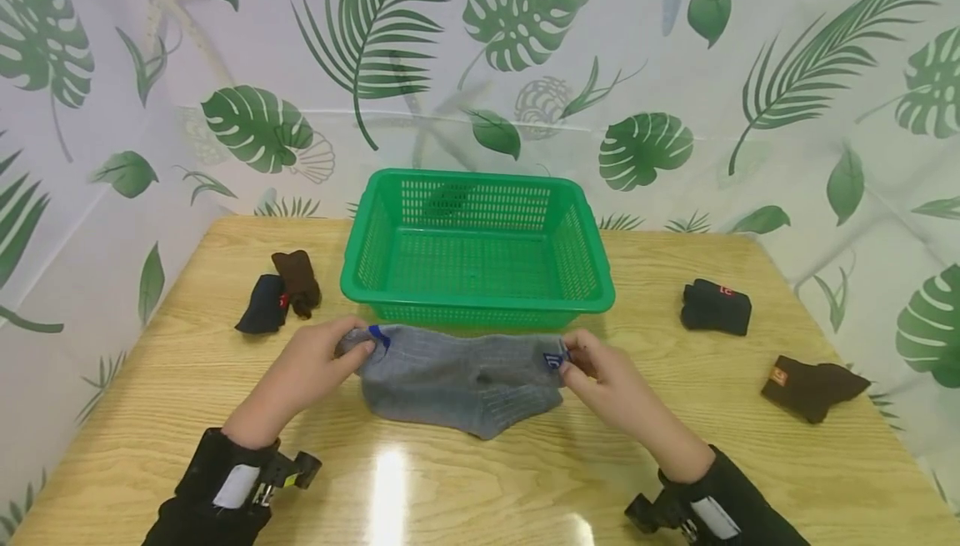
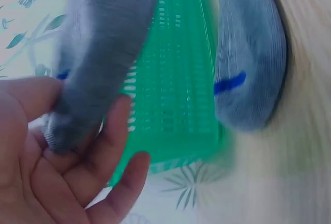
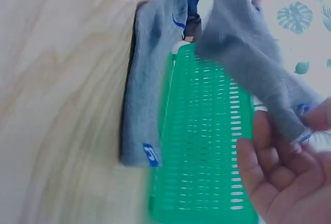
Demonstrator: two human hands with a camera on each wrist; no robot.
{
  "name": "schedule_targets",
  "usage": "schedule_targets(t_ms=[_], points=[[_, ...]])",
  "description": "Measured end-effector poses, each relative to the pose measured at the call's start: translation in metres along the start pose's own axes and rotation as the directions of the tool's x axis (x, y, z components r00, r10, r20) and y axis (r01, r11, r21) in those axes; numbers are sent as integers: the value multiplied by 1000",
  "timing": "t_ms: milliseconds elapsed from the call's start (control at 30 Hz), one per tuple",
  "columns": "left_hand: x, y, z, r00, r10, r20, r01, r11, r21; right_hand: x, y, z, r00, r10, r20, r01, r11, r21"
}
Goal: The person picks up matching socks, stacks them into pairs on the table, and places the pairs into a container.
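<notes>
A grey sock (image 1: 442,363) with blue marks stretches between both hands in front of the basket. My left hand (image 1: 318,363) pinches its toe end, by a blue band. At the cuff end, by a blue logo, my right hand (image 1: 607,379) pinches it between thumb and fingers. Both wrist views show a second grey sock (image 2: 248,53) lying flat on the table, apart from the held one; its blue logo shows at the cuff of that grey sock (image 3: 147,79) in the right wrist view. In the head view the two overlap and are hard to separate.
Behind the socks stands a green plastic basket (image 1: 480,303) with nothing in it. A black sock (image 1: 262,306) and a brown sock (image 1: 298,281) lie at the left. On the right are another black sock (image 1: 716,307) and a brown sock (image 1: 812,388). Leaf-printed cloth surrounds the wooden table (image 1: 480,496).
</notes>
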State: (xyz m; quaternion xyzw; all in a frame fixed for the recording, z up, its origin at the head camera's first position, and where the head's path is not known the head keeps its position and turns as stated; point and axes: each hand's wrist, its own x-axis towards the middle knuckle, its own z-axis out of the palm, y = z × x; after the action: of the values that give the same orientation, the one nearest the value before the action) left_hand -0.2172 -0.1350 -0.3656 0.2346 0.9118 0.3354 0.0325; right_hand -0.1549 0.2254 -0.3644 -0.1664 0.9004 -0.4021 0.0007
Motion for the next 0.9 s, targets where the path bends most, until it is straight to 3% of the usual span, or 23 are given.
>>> schedule_targets(t_ms=[133,400,533,600,700,800,833,900], points=[[6,-3,10,999,-46,23,46,999,-20,9,8,5,992,125,-3,-124,988,92],[18,-17,41,979,-159,124,144,982,118,23,29,22,982,182,56,-180,983,-44],[19,-17,47,970,-192,147,168,972,161,24,39,26,969,233,85,-219,964,-151],[18,-13,48,972,-196,129,170,967,189,24,38,26,960,266,92,-242,945,-219],[15,-1,49,990,-135,35,120,952,282,22,28,26,967,245,68,-203,904,-375],[11,16,57,999,14,-29,-2,918,397,23,12,30,992,97,76,-45,857,-514],[10,23,61,998,69,-8,-59,908,414,23,7,32,995,32,99,27,839,-544],[7,35,70,983,143,116,-178,894,412,25,-1,38,978,-81,192,176,816,-550]])
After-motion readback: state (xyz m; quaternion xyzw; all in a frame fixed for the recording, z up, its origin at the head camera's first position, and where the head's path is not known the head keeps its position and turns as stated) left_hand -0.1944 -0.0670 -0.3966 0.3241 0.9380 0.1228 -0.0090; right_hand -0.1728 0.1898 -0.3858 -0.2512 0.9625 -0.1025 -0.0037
